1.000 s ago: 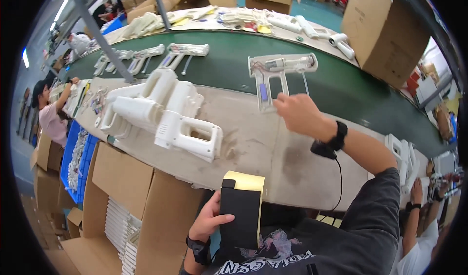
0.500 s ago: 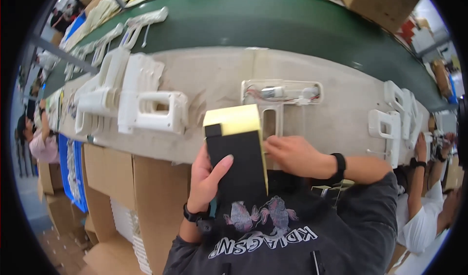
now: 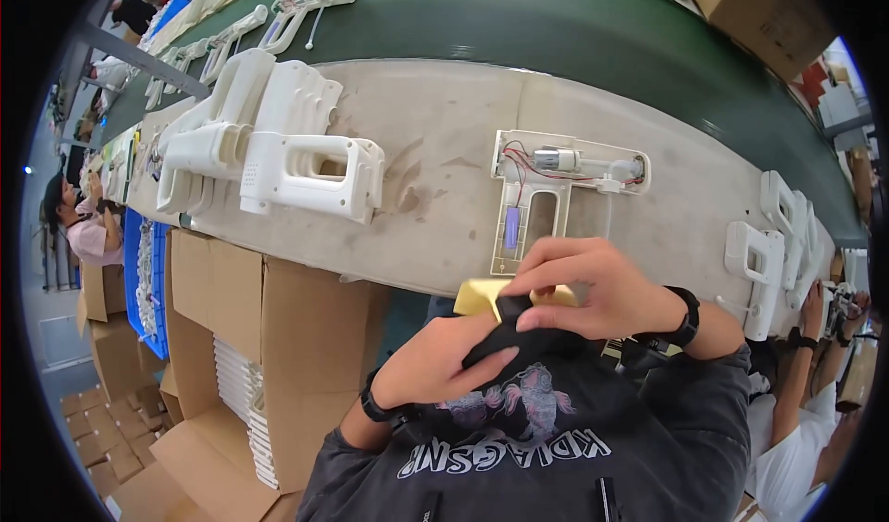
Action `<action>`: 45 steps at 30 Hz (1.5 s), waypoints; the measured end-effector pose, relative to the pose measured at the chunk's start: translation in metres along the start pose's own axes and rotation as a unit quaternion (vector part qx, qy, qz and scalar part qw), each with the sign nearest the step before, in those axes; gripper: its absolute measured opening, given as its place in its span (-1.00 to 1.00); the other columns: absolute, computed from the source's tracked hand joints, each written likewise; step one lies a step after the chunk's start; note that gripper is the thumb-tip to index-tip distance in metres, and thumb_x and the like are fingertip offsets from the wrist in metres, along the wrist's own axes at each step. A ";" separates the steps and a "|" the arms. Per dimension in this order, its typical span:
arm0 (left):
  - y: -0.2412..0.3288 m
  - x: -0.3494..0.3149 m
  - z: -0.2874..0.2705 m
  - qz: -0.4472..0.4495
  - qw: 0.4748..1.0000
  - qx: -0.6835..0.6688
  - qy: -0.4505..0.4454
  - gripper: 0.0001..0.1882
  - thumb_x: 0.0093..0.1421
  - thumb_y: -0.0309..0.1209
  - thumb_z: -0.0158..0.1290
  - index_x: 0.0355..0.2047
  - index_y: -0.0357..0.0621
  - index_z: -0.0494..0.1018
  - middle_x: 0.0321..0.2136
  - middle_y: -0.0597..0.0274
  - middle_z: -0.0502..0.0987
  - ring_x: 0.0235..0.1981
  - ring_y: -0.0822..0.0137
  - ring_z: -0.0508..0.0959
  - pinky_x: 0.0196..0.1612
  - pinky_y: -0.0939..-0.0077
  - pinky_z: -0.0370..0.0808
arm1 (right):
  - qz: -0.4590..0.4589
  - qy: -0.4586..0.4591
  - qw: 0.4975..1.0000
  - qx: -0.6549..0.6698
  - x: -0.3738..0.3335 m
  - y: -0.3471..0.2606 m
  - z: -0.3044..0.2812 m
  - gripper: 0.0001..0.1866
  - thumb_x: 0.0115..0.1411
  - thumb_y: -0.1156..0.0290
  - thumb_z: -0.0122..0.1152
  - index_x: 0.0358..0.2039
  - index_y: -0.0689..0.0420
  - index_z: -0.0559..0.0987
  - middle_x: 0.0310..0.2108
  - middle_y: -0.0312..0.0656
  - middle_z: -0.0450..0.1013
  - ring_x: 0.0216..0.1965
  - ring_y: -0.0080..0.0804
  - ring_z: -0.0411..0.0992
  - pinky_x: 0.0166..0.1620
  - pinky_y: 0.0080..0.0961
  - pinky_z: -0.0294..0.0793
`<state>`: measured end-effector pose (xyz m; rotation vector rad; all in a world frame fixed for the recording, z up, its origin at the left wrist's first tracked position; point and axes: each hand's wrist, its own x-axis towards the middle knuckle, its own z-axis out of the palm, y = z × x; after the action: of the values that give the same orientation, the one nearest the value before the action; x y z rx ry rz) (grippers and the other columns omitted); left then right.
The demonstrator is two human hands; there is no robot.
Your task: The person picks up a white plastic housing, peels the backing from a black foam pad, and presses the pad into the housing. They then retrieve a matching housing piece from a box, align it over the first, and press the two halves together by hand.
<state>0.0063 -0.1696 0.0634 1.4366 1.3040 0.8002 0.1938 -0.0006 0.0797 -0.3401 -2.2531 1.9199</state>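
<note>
Black-and-yellow pad (image 3: 479,298) is largely covered, its lower outline lost against the dark shirt (image 3: 519,499). Left hand (image 3: 435,365) fingers grip it from eight o'clock; right hand (image 3: 607,289) fingers pinch its black flap (image 3: 515,308) from two o'clock. White housing (image 3: 542,184), partly obscured, lies at twelve o'clock on the surface (image 3: 444,105)

We saw yel. sheet (image 3: 476,300), blk pad (image 3: 512,308), off-wht shell (image 3: 546,186) w/ red wires (image 3: 528,163) & purple cell (image 3: 511,228), grn belt (image 3: 482,22), blue bin (image 3: 161,309).
</note>
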 end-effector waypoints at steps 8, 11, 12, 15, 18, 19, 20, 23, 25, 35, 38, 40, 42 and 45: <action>-0.013 -0.014 0.003 0.003 0.986 -0.163 -0.036 -0.56 0.33 -0.39 0.12 0.15 -0.32 0.36 -0.22 0.00 0.64 -0.23 0.15 0.67 -0.14 0.38 0.53 | -0.004 0.142 0.968 -0.207 0.019 0.034 -0.062 -0.76 0.15 0.47 0.40 -0.16 0.20 0.65 -0.25 -0.16 0.53 -0.23 -0.30 0.49 -0.11 -0.37 0.48; -0.020 -0.015 0.006 0.010 0.981 -0.196 -0.003 -0.52 0.33 -0.45 0.11 0.21 -0.35 0.32 -0.13 0.07 0.63 -0.14 0.32 0.64 -0.05 0.45 0.51 | -0.023 0.233 0.902 -0.363 0.022 0.063 -0.082 -0.76 0.14 0.49 0.38 -0.15 0.19 0.63 -0.23 -0.17 0.51 -0.19 -0.25 0.47 -0.10 -0.37 0.48; -0.023 -0.015 0.007 0.016 0.976 -0.213 0.029 -0.51 0.33 -0.47 0.10 0.22 -0.36 0.31 -0.12 0.06 0.63 -0.13 0.33 0.63 -0.04 0.45 0.51 | -0.039 0.236 0.902 -0.360 0.023 0.066 -0.082 -0.75 0.15 0.49 0.37 -0.14 0.18 0.63 -0.21 -0.17 0.51 -0.16 -0.24 0.46 -0.09 -0.36 0.48; -0.025 -0.014 0.012 -0.003 0.965 -0.257 0.050 -0.50 0.33 -0.47 0.09 0.25 -0.35 0.29 -0.05 0.11 0.61 -0.07 0.38 0.59 0.02 0.48 0.48 | -0.062 0.240 0.895 -0.370 0.026 0.069 -0.081 -0.75 0.15 0.49 0.37 -0.13 0.17 0.62 -0.19 -0.16 0.50 -0.12 -0.20 0.45 -0.07 -0.35 0.47; -0.025 -0.013 0.015 -0.024 0.952 -0.298 0.066 -0.49 0.34 -0.47 0.09 0.26 -0.33 0.29 0.00 0.15 0.58 -0.01 0.42 0.54 0.05 0.49 0.46 | -0.064 0.225 0.891 -0.389 0.028 0.076 -0.079 -0.73 0.15 0.48 0.38 -0.11 0.17 0.62 -0.18 -0.15 0.50 -0.10 -0.16 0.44 -0.05 -0.32 0.47; -0.026 -0.012 0.016 -0.026 0.950 -0.305 0.069 -0.49 0.34 -0.47 0.09 0.27 -0.33 0.28 0.03 0.16 0.56 0.01 0.43 0.52 0.07 0.50 0.44 | -0.059 0.210 0.892 -0.396 0.029 0.077 -0.079 -0.71 0.14 0.47 0.39 -0.11 0.16 0.62 -0.17 -0.14 0.50 -0.09 -0.13 0.45 -0.03 -0.31 0.47; -0.026 -0.012 0.016 -0.026 0.950 -0.305 0.068 -0.49 0.34 -0.47 0.09 0.27 -0.33 0.28 0.03 0.16 0.56 0.01 0.43 0.52 0.07 0.50 0.44 | -0.058 0.210 0.892 -0.396 0.028 0.077 -0.079 -0.71 0.14 0.47 0.39 -0.11 0.16 0.62 -0.17 -0.14 0.50 -0.09 -0.13 0.45 -0.03 -0.31 0.47; -0.029 -0.010 0.018 -0.049 0.948 -0.303 0.080 -0.49 0.35 -0.47 0.09 0.27 -0.32 0.29 0.02 0.17 0.56 0.02 0.44 0.51 0.08 0.50 0.44 | -0.074 0.239 0.865 -0.436 0.026 0.074 -0.073 -0.69 0.13 0.47 0.40 -0.09 0.17 0.62 -0.17 -0.14 0.50 -0.08 -0.13 0.44 -0.02 -0.29 0.47; -0.034 -0.010 0.020 -0.057 0.934 -0.333 0.114 -0.50 0.36 -0.45 0.10 0.26 -0.31 0.30 0.01 0.19 0.55 0.01 0.46 0.51 0.08 0.52 0.44 | -0.103 0.249 0.861 -0.431 0.019 0.057 -0.066 -0.67 0.11 0.50 0.40 -0.08 0.17 0.61 -0.17 -0.14 0.50 -0.10 -0.14 0.45 -0.05 -0.29 0.48; -0.027 0.006 0.021 -0.036 0.910 -0.357 0.206 -0.56 0.37 -0.51 0.05 0.22 -0.33 0.30 0.05 0.18 0.51 0.01 0.47 0.51 0.08 0.54 0.46 | -0.117 0.104 0.945 -0.287 -0.004 0.022 0.000 -0.62 0.05 0.59 0.44 -0.07 0.16 0.65 -0.18 -0.13 0.50 -0.23 -0.22 0.50 -0.18 -0.40 0.52; -0.026 0.001 0.019 -0.042 0.918 -0.337 0.205 -0.58 0.36 -0.51 0.06 0.19 -0.34 0.31 0.03 0.18 0.53 0.00 0.48 0.50 0.08 0.54 0.45 | -0.077 0.117 0.979 -0.150 -0.002 0.031 0.002 -0.64 0.08 0.59 0.44 -0.07 0.19 0.66 -0.18 -0.17 0.51 -0.23 -0.34 0.50 -0.16 -0.47 0.52; -0.028 -0.005 0.018 -0.029 0.934 -0.298 0.194 -0.59 0.35 -0.50 0.08 0.17 -0.35 0.32 -0.02 0.15 0.55 -0.04 0.47 0.52 0.04 0.54 0.46 | -0.003 0.055 0.998 -0.020 -0.001 0.032 -0.002 -0.63 0.09 0.60 0.44 -0.05 0.20 0.66 -0.17 -0.20 0.51 -0.22 -0.45 0.50 -0.12 -0.52 0.51; -0.033 -0.014 0.011 -0.006 0.973 -0.182 0.143 -0.59 0.30 -0.49 0.14 0.11 -0.37 0.36 -0.18 0.10 0.61 -0.18 0.45 0.58 -0.08 0.54 0.49 | 0.077 0.006 0.993 0.094 0.000 0.032 -0.005 -0.62 0.08 0.61 0.45 -0.04 0.20 0.66 -0.17 -0.20 0.51 -0.22 -0.46 0.50 -0.12 -0.54 0.51; -0.040 -0.026 0.008 -0.020 0.984 -0.151 0.092 -0.59 0.28 -0.48 0.17 0.09 -0.36 0.38 -0.24 0.08 0.62 -0.25 0.43 0.60 -0.14 0.52 0.50 | 0.129 -0.063 0.967 0.213 -0.002 0.038 -0.006 -0.61 0.06 0.61 0.47 -0.05 0.19 0.67 -0.18 -0.19 0.51 -0.23 -0.47 0.50 -0.11 -0.55 0.50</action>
<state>-0.0041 -0.1992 0.0270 1.1134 1.2811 1.0739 0.1999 0.0099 0.0431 -0.4782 -1.8617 2.5542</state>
